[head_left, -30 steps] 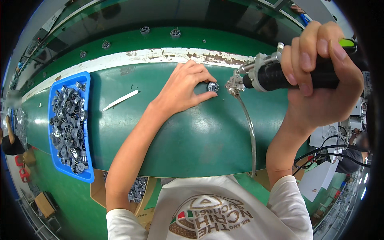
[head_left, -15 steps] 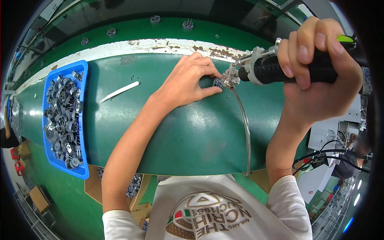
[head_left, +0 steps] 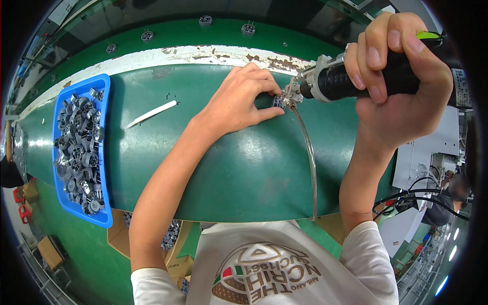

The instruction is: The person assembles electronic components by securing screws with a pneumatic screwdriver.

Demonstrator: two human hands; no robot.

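Note:
My right hand [head_left: 401, 61] is wrapped round a black electric screwdriver [head_left: 338, 82], held nearly level above the table's right side. Its metal nose [head_left: 292, 94], fed by a clear hose [head_left: 308, 147], is at a small grey round part [head_left: 278, 101] on the green table. The fingers and thumb of my left hand [head_left: 244, 96] close on that part from the left and partly cover it. Whether the driver's tip touches the part is hidden.
A blue tray [head_left: 107, 198] heaped with similar grey parts stands at the left. White tweezers [head_left: 151, 114] and tiny dark bits [head_left: 172, 96] lie beside it. Beyond a chipped white ledge [head_left: 193, 53], several parts sit on a green belt [head_left: 175, 38]. Cardboard boxes [head_left: 118, 234] stand below the table edge.
My right hand and the screwdriver have shifted slightly left. The left hand stays on the grey part. Parts on the far belt have moved a little to the right.

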